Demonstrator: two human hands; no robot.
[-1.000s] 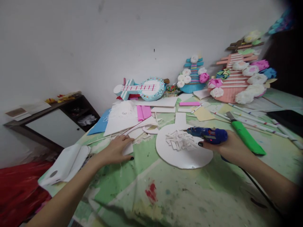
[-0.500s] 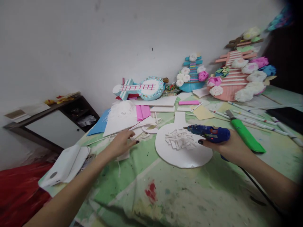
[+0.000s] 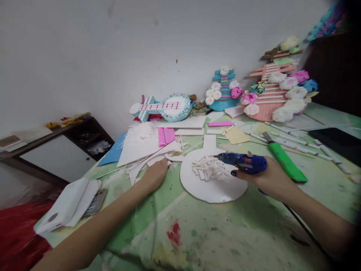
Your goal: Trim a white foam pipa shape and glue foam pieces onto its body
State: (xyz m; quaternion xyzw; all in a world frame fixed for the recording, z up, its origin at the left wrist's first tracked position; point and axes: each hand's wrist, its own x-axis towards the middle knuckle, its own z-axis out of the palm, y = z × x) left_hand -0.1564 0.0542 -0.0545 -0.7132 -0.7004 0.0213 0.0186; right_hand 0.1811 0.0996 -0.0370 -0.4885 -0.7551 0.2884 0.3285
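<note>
My right hand (image 3: 267,177) is wrapped round a blue hot glue gun (image 3: 242,162), its nozzle pointing left over a pile of small white strips (image 3: 210,168). The pile lies on a round white board (image 3: 222,194) with a short neck at the far side. Left of the board, my left hand (image 3: 155,175) is closed at the edge of some white offcuts (image 3: 138,167). A bit of white shows by its fingertips; whether it is gripped is hard to make out.
Behind stand a blue-and-white toy guitar (image 3: 169,107), a blue flowered lute shape (image 3: 224,98) and a pink one (image 3: 270,101). A green cutter (image 3: 287,160), paper sticks (image 3: 296,141) and a black tablet (image 3: 338,141) lie right. A phone (image 3: 96,203) and white case (image 3: 64,207) lie left.
My left hand has moved right and its spread fingers have closed by the white offcuts. The glue gun stays over the strips. The whole view has shifted slightly.
</note>
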